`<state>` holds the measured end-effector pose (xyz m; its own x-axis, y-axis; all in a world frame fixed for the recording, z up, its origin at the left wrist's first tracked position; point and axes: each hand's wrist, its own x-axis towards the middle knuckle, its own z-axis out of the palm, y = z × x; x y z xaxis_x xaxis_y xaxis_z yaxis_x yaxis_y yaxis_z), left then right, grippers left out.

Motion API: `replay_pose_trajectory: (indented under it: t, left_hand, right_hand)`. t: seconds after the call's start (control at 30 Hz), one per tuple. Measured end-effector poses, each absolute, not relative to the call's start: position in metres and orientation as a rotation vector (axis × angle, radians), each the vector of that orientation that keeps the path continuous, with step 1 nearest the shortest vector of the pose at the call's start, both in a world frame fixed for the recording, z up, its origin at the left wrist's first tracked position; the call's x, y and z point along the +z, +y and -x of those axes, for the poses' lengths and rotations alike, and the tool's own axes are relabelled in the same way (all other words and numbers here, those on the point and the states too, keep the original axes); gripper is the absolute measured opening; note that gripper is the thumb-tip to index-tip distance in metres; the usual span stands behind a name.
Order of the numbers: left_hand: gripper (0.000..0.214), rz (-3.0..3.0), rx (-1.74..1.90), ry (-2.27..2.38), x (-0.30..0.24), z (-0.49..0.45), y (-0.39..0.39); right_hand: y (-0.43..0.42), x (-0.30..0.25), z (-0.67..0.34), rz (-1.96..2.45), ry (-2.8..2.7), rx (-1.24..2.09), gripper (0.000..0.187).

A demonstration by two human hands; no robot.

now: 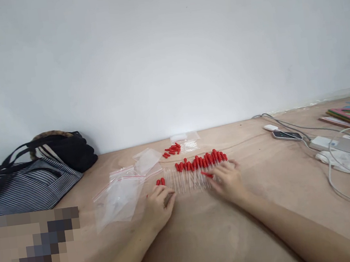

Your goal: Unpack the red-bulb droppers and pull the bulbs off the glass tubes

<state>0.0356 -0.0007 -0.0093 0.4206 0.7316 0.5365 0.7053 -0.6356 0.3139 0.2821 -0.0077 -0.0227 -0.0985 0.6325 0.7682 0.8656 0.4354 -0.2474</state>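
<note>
Work in the head view is judged to be at the capping step: red caps [214, 156] top many of the clear tubes [182, 184], which lie side by side in 1 row on the surface [188, 240], between and just ahead of the 2 hands. Tubes at the row's left end show no cap. Right hand [230, 183]: fingers bent over the row's right part, thumb and forefinger pinching 1 red cap [206, 174]; whether a tube is attached cannot be told. Left hand [158, 203]: fingers curled, tips close together beside the bare tubes; a grip on anything cannot be confirmed. 2 spare caps [162, 182] lie just beyond it; loose caps [172, 149] are heaped behind the row. Next move, by assessment, calls for steadying 1 bare tube and seating a cap squarely.
</note>
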Motion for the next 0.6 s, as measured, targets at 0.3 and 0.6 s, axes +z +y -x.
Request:
replay_pose_trajectory:
  t: [0.3, 0.6]
  left_hand:
    - [0.015, -2.503, 0.720, 1.873, 0.011, -0.063, 0.026]
    - [0.017, -2.405, 0.546, 2.106, 0.012, -0.103, 0.050]
  right_hand:
    - [0.007, -0.033, -0.377, 1.944, -1.436, -0.284, 0.032]
    - [0.010, -0.039, -0.375, 1.990, -1.579, -0.208, 0.037]
